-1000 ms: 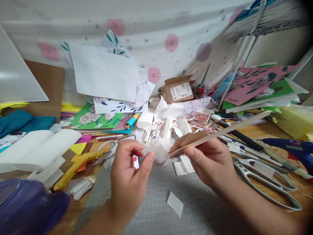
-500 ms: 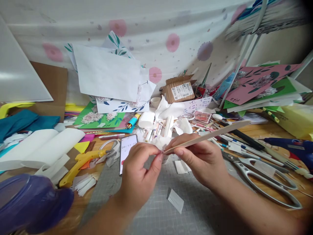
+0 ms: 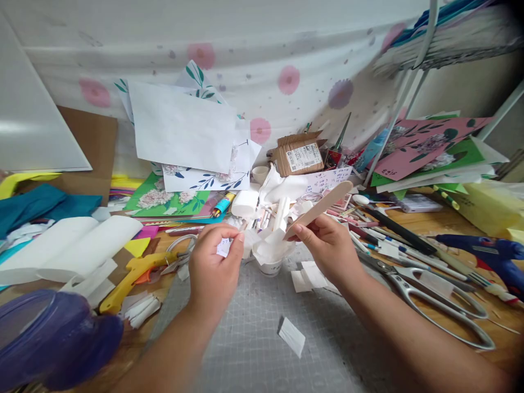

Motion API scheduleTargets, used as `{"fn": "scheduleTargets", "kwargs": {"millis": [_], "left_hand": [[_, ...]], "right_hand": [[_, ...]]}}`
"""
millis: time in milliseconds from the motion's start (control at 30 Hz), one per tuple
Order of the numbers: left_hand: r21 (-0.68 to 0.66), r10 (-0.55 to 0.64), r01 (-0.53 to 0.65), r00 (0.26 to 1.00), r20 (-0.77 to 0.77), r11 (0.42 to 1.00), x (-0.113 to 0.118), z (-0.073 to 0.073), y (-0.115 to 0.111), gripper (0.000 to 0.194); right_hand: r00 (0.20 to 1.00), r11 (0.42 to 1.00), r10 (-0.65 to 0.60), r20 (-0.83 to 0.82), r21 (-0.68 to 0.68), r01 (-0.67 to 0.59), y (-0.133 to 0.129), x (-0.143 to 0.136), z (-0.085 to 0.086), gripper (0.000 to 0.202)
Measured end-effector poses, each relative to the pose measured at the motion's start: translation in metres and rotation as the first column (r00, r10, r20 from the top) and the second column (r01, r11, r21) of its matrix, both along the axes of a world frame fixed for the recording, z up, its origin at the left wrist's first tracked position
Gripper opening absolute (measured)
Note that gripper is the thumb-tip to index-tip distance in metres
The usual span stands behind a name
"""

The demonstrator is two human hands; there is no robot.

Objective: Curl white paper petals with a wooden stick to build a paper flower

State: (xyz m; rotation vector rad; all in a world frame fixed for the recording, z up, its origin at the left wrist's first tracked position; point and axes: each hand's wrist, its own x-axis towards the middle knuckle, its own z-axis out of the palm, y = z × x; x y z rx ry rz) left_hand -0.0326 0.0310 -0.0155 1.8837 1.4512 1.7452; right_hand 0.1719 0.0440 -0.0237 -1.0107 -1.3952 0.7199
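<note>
My right hand (image 3: 327,245) grips a flat wooden stick (image 3: 323,204), which slants up to the right, its lower end above a small paper-lined cup (image 3: 271,265). To the left of the cup, my left hand (image 3: 216,262) is closed in a pinch, and a thin whitish piece (image 3: 250,238) shows at its fingertips. Behind that hand a phone (image 3: 223,247) is mostly hidden. Pieces of white paper (image 3: 313,274) lie right of the cup, and a single white piece (image 3: 292,337) rests nearer on the grey cutting mat (image 3: 254,327).
Large scissors (image 3: 438,305) and a blue glue gun (image 3: 483,248) lie at the right. On the left are a yellow glue gun (image 3: 135,275), white rolls (image 3: 90,245) and a purple container (image 3: 53,338). A cardboard box (image 3: 301,155) stands behind.
My hands have moved apart, the left one leftward. The wooden stick now points up more steeply, and the cup has come into view between my hands.
</note>
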Motion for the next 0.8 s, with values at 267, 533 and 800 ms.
{"fn": "scheduleTargets", "kwargs": {"millis": [267, 533, 800], "left_hand": [[0.297, 0.151, -0.041, 0.922, -0.356, 0.954, 0.003, -0.006, 0.004, 0.008], [-0.089, -0.158, 0.131, 0.766, -0.623, 0.987, 0.012, -0.012, 0.004, 0.018], [-0.155, -0.223, 0.162, 0.763, -0.607, 0.975, 0.005, -0.008, 0.001, 0.027]], "right_hand": [[0.998, 0.998, -0.02, 0.056, -0.054, 0.023, 0.005, -0.007, -0.003, 0.017], [0.998, 0.999, -0.046, 0.032, 0.027, 0.045, 0.003, 0.002, -0.006, 0.018], [0.935, 0.958, -0.101, 0.341, 0.286, -0.001, 0.005, -0.004, -0.005, 0.015]]}}
